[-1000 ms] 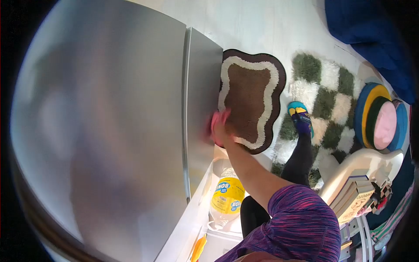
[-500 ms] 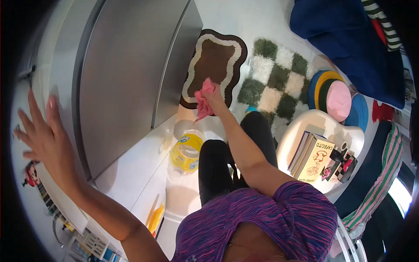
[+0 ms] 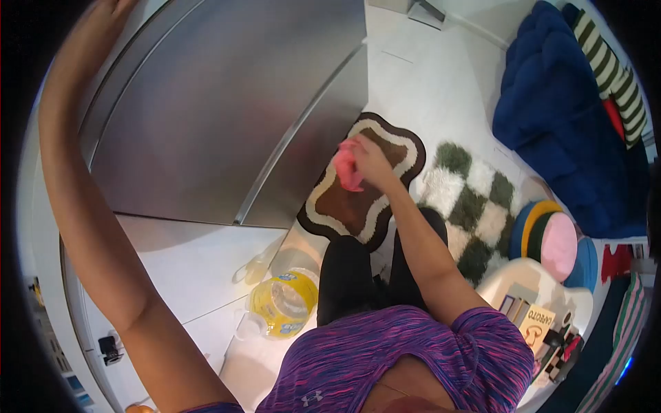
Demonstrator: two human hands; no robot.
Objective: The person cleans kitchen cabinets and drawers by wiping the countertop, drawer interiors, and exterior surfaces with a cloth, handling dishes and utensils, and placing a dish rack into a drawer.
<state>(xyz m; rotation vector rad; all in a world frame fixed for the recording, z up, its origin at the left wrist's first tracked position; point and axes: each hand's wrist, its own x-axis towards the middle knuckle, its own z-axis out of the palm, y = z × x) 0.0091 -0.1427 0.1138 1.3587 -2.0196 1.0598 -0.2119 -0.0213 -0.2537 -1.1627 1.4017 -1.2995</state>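
1. Cloth, pink and crumpled, is pinched in the bent fingers of the right hand, over the brown rug.
2. Left hand is near the silver door, cut off by the view's edge; its finger pose cannot be told.
3. Yellow-labelled bottle is beside the legs.

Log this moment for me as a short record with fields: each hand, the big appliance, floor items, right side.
left_hand: raised, cut off at the top-left picture edge; grip cannot be told
right_hand: gripping the pink cloth
pink cloth: bunched, seen against the brown rug
silver appliance: smooth front with a long seam
brown rug: wavy cream band, dark border
checkered rug: shaggy, green and white
bottle: large, clear, yellow label
pale table: holds books and small items
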